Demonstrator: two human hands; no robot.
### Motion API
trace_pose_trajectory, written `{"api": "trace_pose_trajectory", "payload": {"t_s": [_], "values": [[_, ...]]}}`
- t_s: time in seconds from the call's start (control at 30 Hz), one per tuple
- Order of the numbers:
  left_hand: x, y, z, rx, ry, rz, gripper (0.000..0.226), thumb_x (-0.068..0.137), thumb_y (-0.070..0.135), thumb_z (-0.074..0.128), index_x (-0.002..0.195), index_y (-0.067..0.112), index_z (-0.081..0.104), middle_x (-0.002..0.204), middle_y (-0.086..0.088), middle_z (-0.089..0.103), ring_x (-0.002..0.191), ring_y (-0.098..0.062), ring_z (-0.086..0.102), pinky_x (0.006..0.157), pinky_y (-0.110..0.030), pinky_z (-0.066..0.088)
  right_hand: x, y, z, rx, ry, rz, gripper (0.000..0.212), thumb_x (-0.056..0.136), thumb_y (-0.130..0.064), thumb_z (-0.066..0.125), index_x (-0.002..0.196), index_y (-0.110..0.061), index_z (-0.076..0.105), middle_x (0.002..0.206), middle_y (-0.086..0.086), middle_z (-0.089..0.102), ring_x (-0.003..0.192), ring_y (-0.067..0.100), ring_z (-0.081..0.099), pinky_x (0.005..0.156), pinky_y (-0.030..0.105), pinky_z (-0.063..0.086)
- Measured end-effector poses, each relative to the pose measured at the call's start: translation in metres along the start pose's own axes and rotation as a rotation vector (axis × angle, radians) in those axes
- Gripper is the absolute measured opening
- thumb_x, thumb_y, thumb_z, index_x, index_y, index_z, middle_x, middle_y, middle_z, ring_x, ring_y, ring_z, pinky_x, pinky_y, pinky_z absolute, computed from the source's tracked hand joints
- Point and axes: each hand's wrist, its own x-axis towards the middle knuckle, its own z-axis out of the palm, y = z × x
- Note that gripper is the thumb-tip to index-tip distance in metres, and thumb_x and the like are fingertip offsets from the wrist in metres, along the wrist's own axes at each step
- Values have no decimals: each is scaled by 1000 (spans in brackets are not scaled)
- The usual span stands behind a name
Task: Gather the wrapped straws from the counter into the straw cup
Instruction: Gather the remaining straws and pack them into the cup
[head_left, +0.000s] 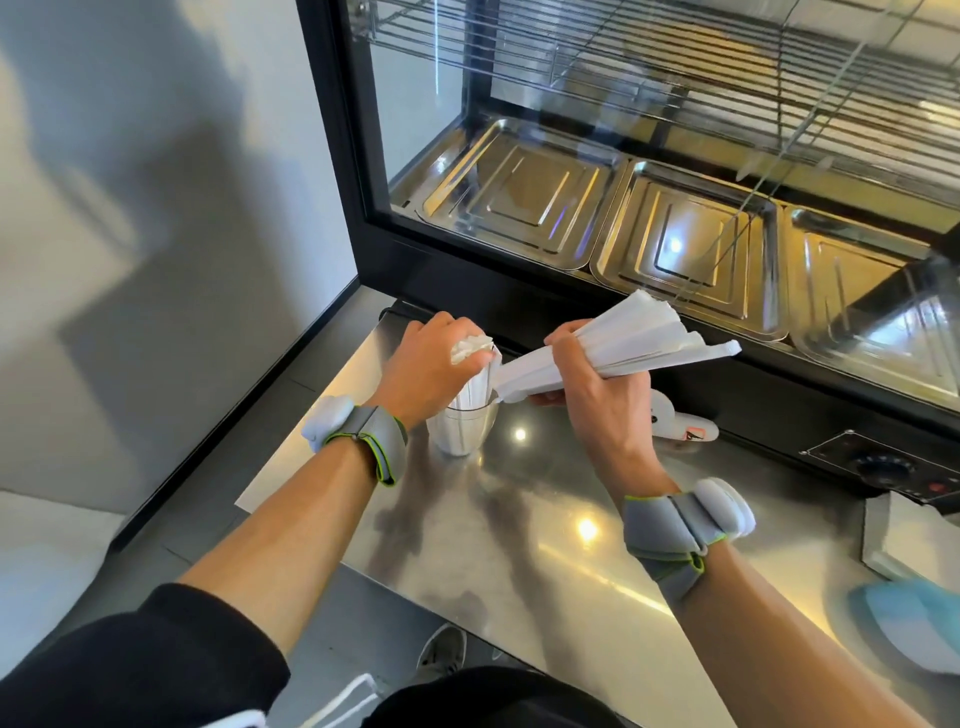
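A clear straw cup stands on the steel counter near its far left corner. Several white wrapped straws stand upright in it. My left hand is closed around the tops of those straws, just above the cup. My right hand grips a fanned bundle of wrapped straws, held slanted with its lower ends at the cup's rim and its upper ends pointing right and away. Both wrists wear grey straps.
A glass warming cabinet with steel trays stands directly behind the cup. A white object lies behind my right hand. At the right are a control knob, a napkin box and a blue cloth.
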Motion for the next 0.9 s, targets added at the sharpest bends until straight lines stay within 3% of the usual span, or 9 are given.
{"api": "trace_pose_trajectory", "payload": {"t_s": [0.2, 0.3, 0.4, 0.53, 0.63, 0.7, 0.77, 0.83, 0.9], "values": [[-1, 3, -1, 30, -49, -5, 16, 88, 33, 46, 95, 26, 58, 102, 6, 60, 98, -22, 50, 83, -34, 30, 9, 2, 19, -80, 2, 66, 20, 84, -16, 64, 66, -25, 64, 56, -10, 64, 54, 10, 66, 50, 30, 58], [1, 3, -3, 7, -82, -85, 35, 82, 50, 32, 101, 31, 55, 106, 4, 58, 98, -25, 49, 81, -31, 28, 13, 2, 23, -92, -1, 61, 19, 84, -17, 63, 67, -26, 65, 56, -13, 66, 50, 8, 66, 45, 22, 54], [-1, 4, -4, -25, -84, -90, 37, 84, 49, 30, 103, 29, 55, 108, 1, 59, 96, -22, 47, 81, -28, 24, 12, 4, 25, -78, -6, 69, 16, 84, -17, 63, 71, -26, 65, 57, -16, 66, 51, 4, 66, 45, 17, 51], [-1, 4, -6, -69, -122, -125, 35, 85, 50, 33, 104, 29, 55, 107, -2, 58, 103, -29, 47, 86, -33, 28, 13, 9, 27, -122, 0, 118, 12, 83, -21, 65, 71, -18, 66, 58, -11, 66, 54, 4, 65, 52, 33, 59], [-2, 8, -7, -93, -118, -82, 34, 91, 44, 34, 104, 24, 58, 105, 2, 60, 102, -23, 49, 87, -29, 21, 11, 16, 29, -241, -34, 169, 19, 80, -30, 64, 85, -12, 66, 72, 0, 69, 70, 17, 71, 66, 46, 62], [-5, 14, -8, -161, -97, -92, 32, 96, 35, 35, 101, 17, 61, 99, 0, 60, 93, -20, 49, 92, -31, 26, 10, 22, 32, -340, -82, 166, 25, 79, -35, 64, 93, -14, 63, 82, 3, 68, 76, 20, 69, 70, 42, 61], [-7, 20, -10, -243, -100, -133, 35, 98, 31, 32, 96, 9, 60, 95, -14, 62, 86, -25, 51, 99, -44, 36, 10, 29, 34, -497, -133, 119, 27, 84, -34, 64, 103, -16, 58, 99, 6, 64, 86, 22, 65, 77, 40, 57], [-10, 22, -11, -267, -114, -160, 39, 99, 32, 29, 102, 9, 60, 99, -15, 63, 92, -27, 54, 101, -47, 37, 10, 35, 36, -631, -193, 74, 35, 86, -30, 64, 116, -14, 54, 113, 12, 54, 97, 26, 58, 86, 43, 54], [-12, 21, -13, -300, -123, -180, 44, 99, 40, 25, 114, 17, 59, 112, -5, 65, 109, -25, 56, 104, -41, 36, 7, 40, 35, -668, -243, 60, 46, 83, -32, 67, 122, -15, 48, 114, 10, 46, 101, 21, 48, 90, 39, 50]]}}
